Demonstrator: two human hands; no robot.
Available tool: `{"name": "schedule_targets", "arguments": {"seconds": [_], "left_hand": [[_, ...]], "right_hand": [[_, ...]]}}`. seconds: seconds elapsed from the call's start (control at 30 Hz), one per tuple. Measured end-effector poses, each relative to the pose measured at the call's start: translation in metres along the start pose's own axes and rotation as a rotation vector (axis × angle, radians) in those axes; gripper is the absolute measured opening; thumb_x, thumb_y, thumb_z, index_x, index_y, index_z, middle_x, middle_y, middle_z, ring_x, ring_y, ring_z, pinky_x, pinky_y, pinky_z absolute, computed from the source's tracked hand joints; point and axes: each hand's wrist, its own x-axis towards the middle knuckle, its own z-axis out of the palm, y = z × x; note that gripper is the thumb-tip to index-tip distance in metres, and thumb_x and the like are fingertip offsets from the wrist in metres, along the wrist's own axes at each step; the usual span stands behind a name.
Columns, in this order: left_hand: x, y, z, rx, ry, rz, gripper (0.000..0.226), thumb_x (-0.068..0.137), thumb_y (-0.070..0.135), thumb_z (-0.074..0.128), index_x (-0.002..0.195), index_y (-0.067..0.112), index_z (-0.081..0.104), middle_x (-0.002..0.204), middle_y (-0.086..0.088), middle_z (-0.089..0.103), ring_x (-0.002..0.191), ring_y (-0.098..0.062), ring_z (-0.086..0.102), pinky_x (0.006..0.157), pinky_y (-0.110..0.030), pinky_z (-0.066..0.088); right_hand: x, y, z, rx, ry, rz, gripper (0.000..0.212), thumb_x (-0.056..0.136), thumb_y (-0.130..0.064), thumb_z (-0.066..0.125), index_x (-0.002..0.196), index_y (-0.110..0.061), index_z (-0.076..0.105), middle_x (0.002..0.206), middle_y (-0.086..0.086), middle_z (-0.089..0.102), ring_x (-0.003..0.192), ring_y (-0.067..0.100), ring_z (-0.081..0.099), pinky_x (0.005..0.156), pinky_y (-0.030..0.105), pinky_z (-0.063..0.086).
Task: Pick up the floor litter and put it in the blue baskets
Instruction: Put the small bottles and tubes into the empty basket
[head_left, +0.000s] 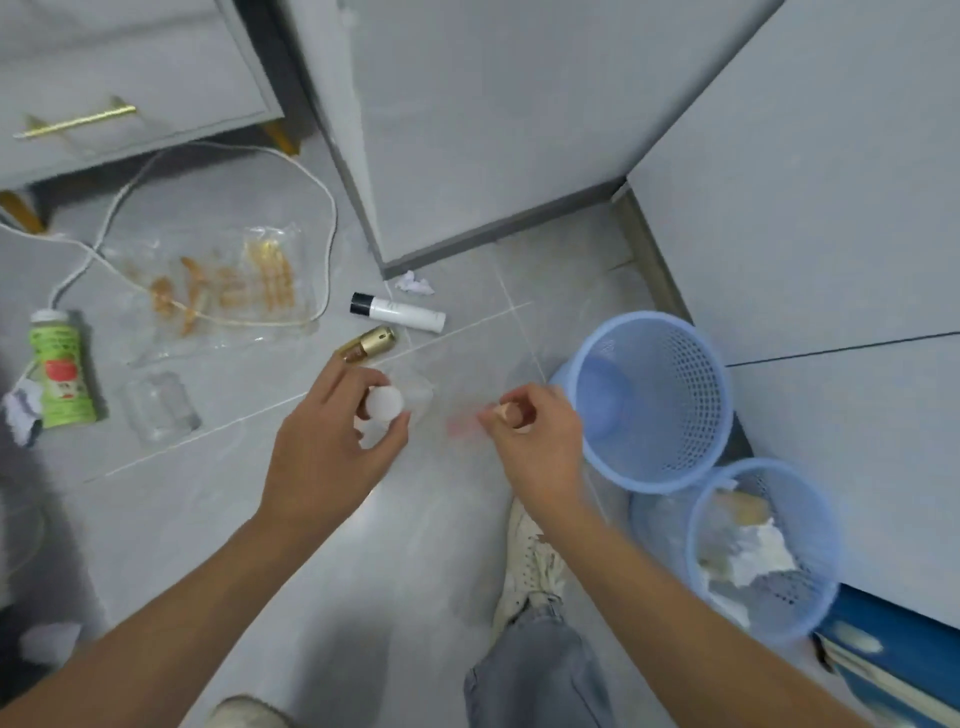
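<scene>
On the floor, head view: left hand (332, 441) grips a white-capped bottle (383, 404); right hand (535, 436) pinches a small blurred item (511, 413) beside the empty blue basket (660, 332). Step: transfer. Next move: carry both over a rim, release.

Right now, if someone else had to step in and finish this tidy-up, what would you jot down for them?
Left hand: fingers grip a small white-capped bottle.
Right hand: pinches a small tan item, too blurred to name.
Near basket holds paper scraps; far basket looks empty.
Left on the floor: white tube, gold bottle, green bottle, clear bag, crumpled paper.
</scene>
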Motion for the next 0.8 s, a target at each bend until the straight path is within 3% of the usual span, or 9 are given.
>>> {"name": "schedule_targets", "arguments": {"seconds": [0.13, 0.3, 0.4, 0.53, 0.67, 0.8], "left_hand": [[0.028, 0.097, 0.010, -0.073, -0.031, 0.152, 0.028, 0.084, 0.026, 0.077, 0.104, 0.017, 0.061, 0.100, 0.006, 0.056, 0.083, -0.016, 0.057, 0.063, -0.031, 0.057], [0.049, 0.161, 0.077, -0.135, -0.127, 0.277, 0.030, 0.085, 0.029, 0.075, 0.107, 0.019, 0.057, 0.102, 0.005, 0.055, 0.084, -0.018, 0.059, 0.065, -0.037, 0.058], [0.047, 0.167, 0.130, -0.116, -0.188, 0.306, 0.026, 0.084, 0.029, 0.072, 0.103, 0.020, 0.057, 0.101, 0.007, 0.055, 0.080, -0.017, 0.058, 0.063, -0.039, 0.053], [0.051, 0.144, 0.203, 0.065, -0.316, 0.298, 0.024, 0.086, 0.032, 0.067, 0.102, 0.019, 0.056, 0.104, 0.003, 0.054, 0.085, -0.022, 0.058, 0.062, -0.039, 0.051], [0.060, 0.120, 0.250, 0.299, -0.477, 0.255, 0.028, 0.092, 0.032, 0.065, 0.112, 0.015, 0.057, 0.114, -0.006, 0.055, 0.107, -0.027, 0.054, 0.075, -0.044, 0.054], [0.064, 0.114, 0.256, 0.528, -0.559, 0.307, 0.042, 0.089, 0.039, 0.067, 0.123, 0.016, 0.059, 0.122, -0.011, 0.057, 0.118, -0.033, 0.050, 0.089, -0.042, 0.041]], "right_hand": [[0.001, -0.004, -0.097, -0.019, 0.245, -0.111, 0.016, 0.082, -0.020, 0.078, 0.080, -0.018, 0.061, 0.089, -0.002, 0.052, 0.075, 0.013, 0.056, 0.067, 0.039, 0.053], [0.030, 0.048, -0.159, -0.138, 0.336, -0.051, 0.010, 0.082, -0.011, 0.074, 0.087, -0.013, 0.065, 0.095, 0.000, 0.054, 0.078, 0.020, 0.058, 0.073, 0.042, 0.054], [0.055, 0.097, -0.159, -0.270, 0.286, -0.022, 0.008, 0.080, -0.007, 0.072, 0.086, -0.009, 0.066, 0.095, 0.006, 0.054, 0.078, 0.027, 0.058, 0.069, 0.032, 0.043], [0.081, 0.154, -0.137, -0.417, 0.153, -0.007, 0.007, 0.083, -0.003, 0.068, 0.088, -0.006, 0.066, 0.096, 0.011, 0.055, 0.082, 0.032, 0.058, 0.070, 0.034, 0.043], [0.093, 0.192, -0.112, -0.513, 0.019, -0.057, 0.005, 0.084, -0.002, 0.067, 0.085, -0.005, 0.064, 0.092, 0.012, 0.054, 0.076, 0.029, 0.052, 0.070, 0.033, 0.036], [0.092, 0.193, -0.117, -0.567, -0.131, -0.056, 0.010, 0.080, -0.006, 0.075, 0.086, -0.004, 0.067, 0.093, 0.013, 0.055, 0.084, 0.034, 0.056, 0.071, 0.032, 0.035]]}}
